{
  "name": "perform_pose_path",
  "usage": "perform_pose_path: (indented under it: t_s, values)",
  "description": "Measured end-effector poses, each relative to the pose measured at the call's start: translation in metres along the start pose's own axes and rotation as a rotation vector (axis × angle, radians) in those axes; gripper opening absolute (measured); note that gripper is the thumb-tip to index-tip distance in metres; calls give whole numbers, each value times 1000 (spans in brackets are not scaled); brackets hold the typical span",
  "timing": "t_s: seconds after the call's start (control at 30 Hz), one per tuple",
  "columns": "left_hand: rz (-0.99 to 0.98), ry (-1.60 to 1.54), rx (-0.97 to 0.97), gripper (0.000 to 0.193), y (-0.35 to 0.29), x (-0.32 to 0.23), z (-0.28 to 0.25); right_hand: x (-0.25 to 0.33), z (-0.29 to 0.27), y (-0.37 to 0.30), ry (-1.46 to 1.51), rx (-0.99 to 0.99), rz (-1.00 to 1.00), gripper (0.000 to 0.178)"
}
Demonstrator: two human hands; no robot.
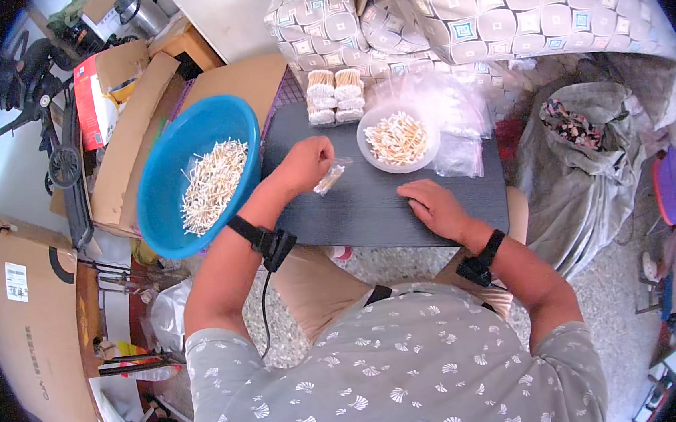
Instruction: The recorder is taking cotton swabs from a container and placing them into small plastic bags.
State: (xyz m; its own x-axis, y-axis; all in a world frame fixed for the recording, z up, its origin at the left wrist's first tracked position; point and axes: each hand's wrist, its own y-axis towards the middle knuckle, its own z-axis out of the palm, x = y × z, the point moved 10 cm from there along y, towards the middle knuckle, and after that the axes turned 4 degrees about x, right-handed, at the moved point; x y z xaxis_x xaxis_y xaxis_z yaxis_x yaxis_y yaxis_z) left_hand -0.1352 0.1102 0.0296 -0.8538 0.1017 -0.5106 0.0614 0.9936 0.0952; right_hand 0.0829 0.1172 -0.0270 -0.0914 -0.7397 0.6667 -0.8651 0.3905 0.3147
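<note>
My left hand (307, 165) is closed, its fingers pinching the top of a small clear plastic bag (330, 179) with a few cotton swabs in it. The bag is just above the dark table (331, 221). My right hand (436, 206) rests near the table's front edge, apart from the bag, fingers loosely bent with nothing seen in them. Beyond it stands a round whitish bowl (364, 146) of loose cotton swabs (397, 137). To the left of my left hand, a big blue basin (151, 191) holds many more swabs (216, 181).
Bundled swabs (334, 96) stand at the table's back edge. Clear empty bags (459, 152) lie right of the bowl. Cardboard boxes (131, 141) crowd the left side. A grey sack (585, 181) sits on the floor at right. A patterned cushioned seat (513, 7) lies behind.
</note>
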Motion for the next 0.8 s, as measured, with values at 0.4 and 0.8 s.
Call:
perform_pose_path:
  t_s: [0.4,0.8]
  values:
    - [-46,203,-79,9,50,60,11,-25,2,-6,-230,-42,-13,26]
    - [48,206,10,16,90,-11,47,-29,-3,-6,-251,-38,-18,25]
